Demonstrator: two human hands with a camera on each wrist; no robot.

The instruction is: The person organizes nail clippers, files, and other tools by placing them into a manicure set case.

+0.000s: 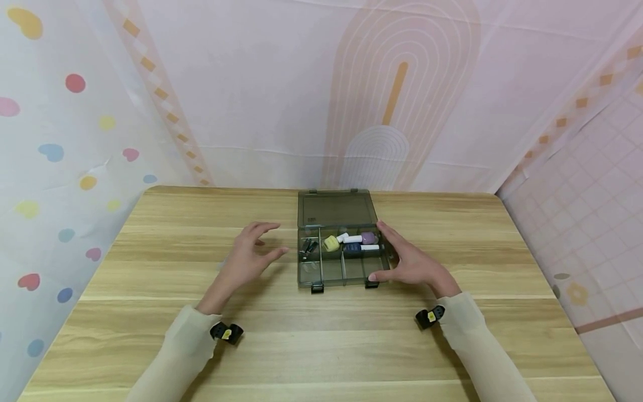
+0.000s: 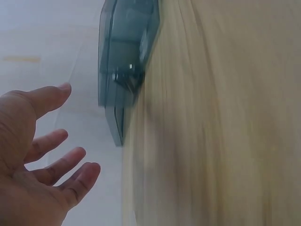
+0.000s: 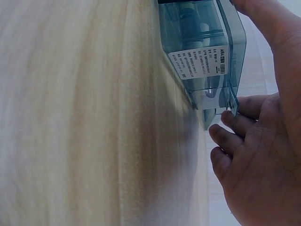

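Two hands flank smoky compartment box mid-bench, lid laid back: right hand steadying its right wall, left hand hovering beside, fingers loose, empty. Left wrist: box corner apart from spread fingers. Right wrist: fingertips touching translucent, labelled wall.

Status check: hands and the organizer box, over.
Left hand open, off the box. Right hand touching the organizer box at its right side. Lid open, small items inside. Nothing in the way.

Wooden table – pastel patterned backdrop sheets on 3 sides.
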